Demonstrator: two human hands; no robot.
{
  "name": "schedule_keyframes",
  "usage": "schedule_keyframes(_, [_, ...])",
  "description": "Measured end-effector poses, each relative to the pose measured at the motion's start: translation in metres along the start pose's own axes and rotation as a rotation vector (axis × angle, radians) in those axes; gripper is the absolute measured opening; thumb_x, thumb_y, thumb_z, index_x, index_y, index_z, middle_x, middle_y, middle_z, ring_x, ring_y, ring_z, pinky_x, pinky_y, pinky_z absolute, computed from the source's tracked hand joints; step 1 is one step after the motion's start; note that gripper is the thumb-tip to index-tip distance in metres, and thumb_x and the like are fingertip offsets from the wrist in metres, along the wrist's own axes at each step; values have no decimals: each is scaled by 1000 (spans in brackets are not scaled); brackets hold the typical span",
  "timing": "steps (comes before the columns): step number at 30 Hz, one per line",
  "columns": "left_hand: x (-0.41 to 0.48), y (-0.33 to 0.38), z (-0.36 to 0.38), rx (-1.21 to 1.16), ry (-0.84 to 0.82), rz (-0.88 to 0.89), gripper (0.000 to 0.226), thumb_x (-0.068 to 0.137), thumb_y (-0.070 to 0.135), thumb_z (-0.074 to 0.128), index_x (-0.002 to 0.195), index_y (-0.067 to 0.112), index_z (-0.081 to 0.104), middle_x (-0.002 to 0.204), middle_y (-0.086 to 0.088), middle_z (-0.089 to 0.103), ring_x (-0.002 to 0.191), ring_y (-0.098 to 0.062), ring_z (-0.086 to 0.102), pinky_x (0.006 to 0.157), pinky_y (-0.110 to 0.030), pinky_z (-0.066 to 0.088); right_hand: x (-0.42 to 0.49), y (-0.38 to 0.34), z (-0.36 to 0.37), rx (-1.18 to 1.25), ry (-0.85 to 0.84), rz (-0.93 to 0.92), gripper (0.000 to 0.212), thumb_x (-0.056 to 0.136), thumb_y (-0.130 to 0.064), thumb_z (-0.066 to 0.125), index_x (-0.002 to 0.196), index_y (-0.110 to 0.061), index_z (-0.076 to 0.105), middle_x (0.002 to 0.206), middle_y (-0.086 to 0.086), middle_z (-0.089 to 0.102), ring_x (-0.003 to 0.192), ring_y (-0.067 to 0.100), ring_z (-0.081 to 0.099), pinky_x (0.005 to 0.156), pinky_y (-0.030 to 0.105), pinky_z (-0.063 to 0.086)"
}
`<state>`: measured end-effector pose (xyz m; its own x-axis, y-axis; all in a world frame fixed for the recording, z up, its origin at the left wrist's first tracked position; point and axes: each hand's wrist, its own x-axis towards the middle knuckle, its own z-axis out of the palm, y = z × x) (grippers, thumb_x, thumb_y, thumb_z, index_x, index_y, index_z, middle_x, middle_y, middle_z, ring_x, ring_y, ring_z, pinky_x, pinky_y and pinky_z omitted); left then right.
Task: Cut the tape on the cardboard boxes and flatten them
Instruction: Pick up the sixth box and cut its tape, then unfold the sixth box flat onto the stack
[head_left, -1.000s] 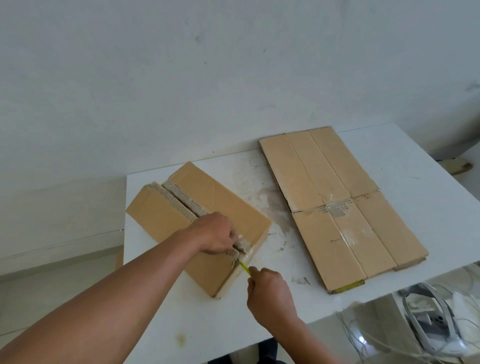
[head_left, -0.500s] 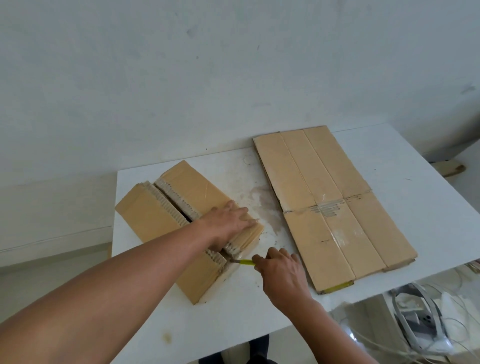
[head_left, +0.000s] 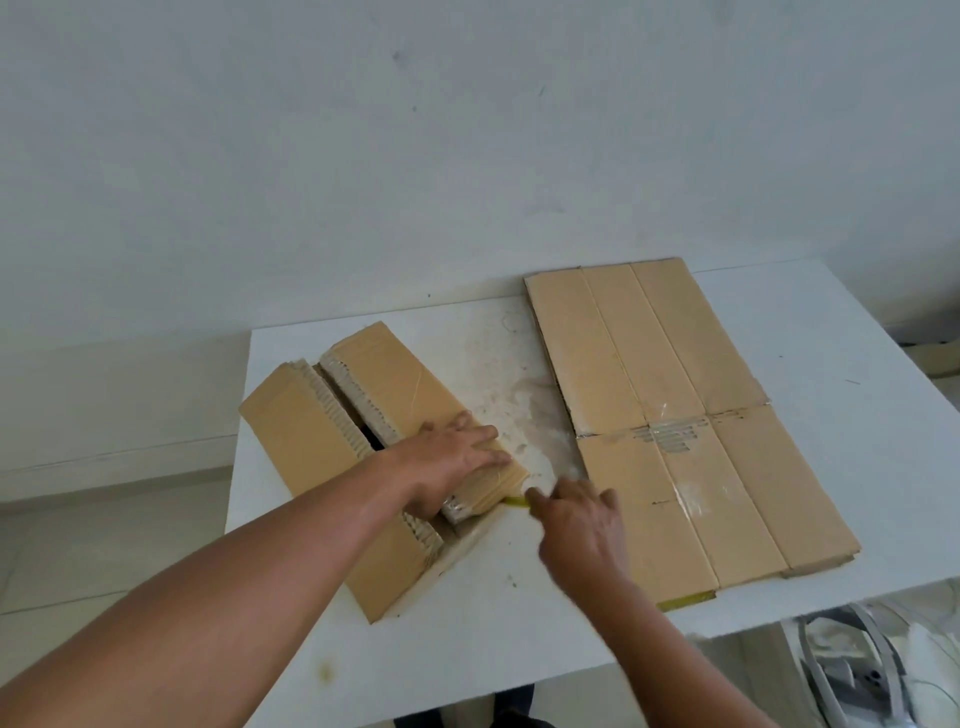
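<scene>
The left hand rests flat on the near end of the cardboard box, on its right flap. The box lies on the table and stretches away beyond and to the left of that hand. Just to the right, the right hand holds a cutter against the box's near right corner. The flattened box lies on the table to the right of and beyond the right hand.

Bare workroom (home or shop unclear), plain white wall, stained white table, pale floor
</scene>
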<state>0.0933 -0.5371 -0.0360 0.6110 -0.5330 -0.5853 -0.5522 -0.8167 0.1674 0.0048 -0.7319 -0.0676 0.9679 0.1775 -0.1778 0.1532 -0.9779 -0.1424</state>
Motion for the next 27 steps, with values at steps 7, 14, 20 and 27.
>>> schedule_keyframes(7, [-13, -4, 3, -185, 45, -60, 104, 76, -18, 63, 157, 36, 26, 165, 15, -11, 155, -25, 0, 121, -38, 27, 13, 13, -2, 206, -167, -76, 21, 102, -26, 45, 114, -26, 62, 103, -1, 50, 94, 20, 55, 80, 33, 44])
schedule_keyframes(14, [-39, -14, 17, -135, 411, -238, 62, 82, 9, 66, 141, 26, 55, 143, -3, 32, 144, -23, 20, 125, -47, 9, -11, 16, 30, 972, -370, 311, 22, 103, -21, 50, 106, -30, 70, 104, -7, 64, 98, 13, 59, 78, 22, 44])
schedule_keyframes(20, [-44, -5, 39, -477, 489, -873, 129, 70, 62, 79, 156, 28, -12, 161, -14, -25, 147, -52, -17, 110, -77, 7, 1, 14, 44, 824, -346, 465, 22, 101, -14, 47, 95, -22, 66, 82, -4, 67, 73, 13, 59, 53, 23, 39])
schedule_keyframes(27, [-48, 0, 61, -1036, 506, -1061, 146, 56, 75, 81, 149, 40, -27, 162, -6, -26, 148, -50, -6, 107, -69, 36, 35, 22, 49, 166, -406, 179, 20, 100, -34, 50, 91, -16, 53, 102, 4, 64, 95, 18, 60, 75, 25, 47])
